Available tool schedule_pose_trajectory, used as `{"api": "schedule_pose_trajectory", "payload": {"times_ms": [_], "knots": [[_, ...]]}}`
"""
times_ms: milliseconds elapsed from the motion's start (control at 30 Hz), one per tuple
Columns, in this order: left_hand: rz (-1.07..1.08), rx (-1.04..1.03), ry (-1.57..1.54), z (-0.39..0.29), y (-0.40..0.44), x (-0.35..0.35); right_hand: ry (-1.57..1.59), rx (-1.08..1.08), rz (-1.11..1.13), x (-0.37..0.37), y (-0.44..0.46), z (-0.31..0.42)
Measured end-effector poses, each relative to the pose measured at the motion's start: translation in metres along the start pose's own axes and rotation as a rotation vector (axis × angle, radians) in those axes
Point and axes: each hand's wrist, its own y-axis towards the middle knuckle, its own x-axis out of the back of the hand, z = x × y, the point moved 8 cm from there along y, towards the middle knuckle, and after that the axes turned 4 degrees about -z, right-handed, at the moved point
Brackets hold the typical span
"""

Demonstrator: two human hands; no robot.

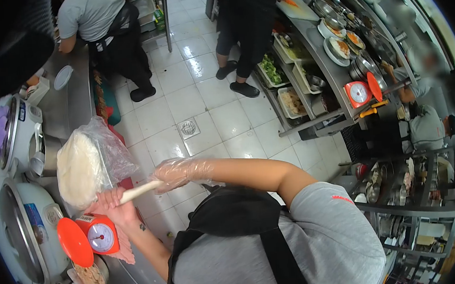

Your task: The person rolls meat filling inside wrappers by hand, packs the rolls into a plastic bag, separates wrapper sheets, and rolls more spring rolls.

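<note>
A smooth, cream-coloured, stick-shaped piece (141, 191) is slanting between left hand (113, 203) and right hand (182, 172); beside the left, a rounded, cream-coloured mass (77, 170) is bulging inside a crinkled, clear plastic bag (115, 151).

Location type: commercial kitchen, larger in scale than a home one. Identifying features:

Floor (223, 83): white square tiles, fitted with a metal drain (188, 128).

Left counter (78, 108): metal; carries large lidded cookers (49, 222) and a red scale (100, 237).

Right counter (335, 77): metal; carries a cutting board (304, 12), metal bowls (326, 7), plates (329, 53) of food and a second red scale (359, 94). Shelving beneath holds food tubs (301, 80), one filled with leafy greens (270, 69).

Rack (414, 211), lower right: metal, multi-tier, loaded with kitchenware.

Personnel: several people (92, 14) are present in separate areas; grey shirts are visible, along with a black apron (115, 41) and a dark cap (452, 124).
</note>
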Motion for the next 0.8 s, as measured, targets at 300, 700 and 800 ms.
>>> {"api": "schedule_pose_trajectory", "payload": {"times_ms": [300, 700, 800], "knots": [[-0.644, 0.113, 0.347, 0.02, -0.106, 0.041, -0.513, 0.026, 0.338, 0.04, -0.038, 0.077], [-0.075, 0.28, 1.627, 0.095, -0.08, -0.037, -0.851, 0.285, 0.312, -0.001, -0.008, 0.103], [-0.026, 0.135, 1.665, 0.096, -0.071, -0.01, -0.625, 0.372, 0.205, 0.029, -0.017, 0.109]]}}
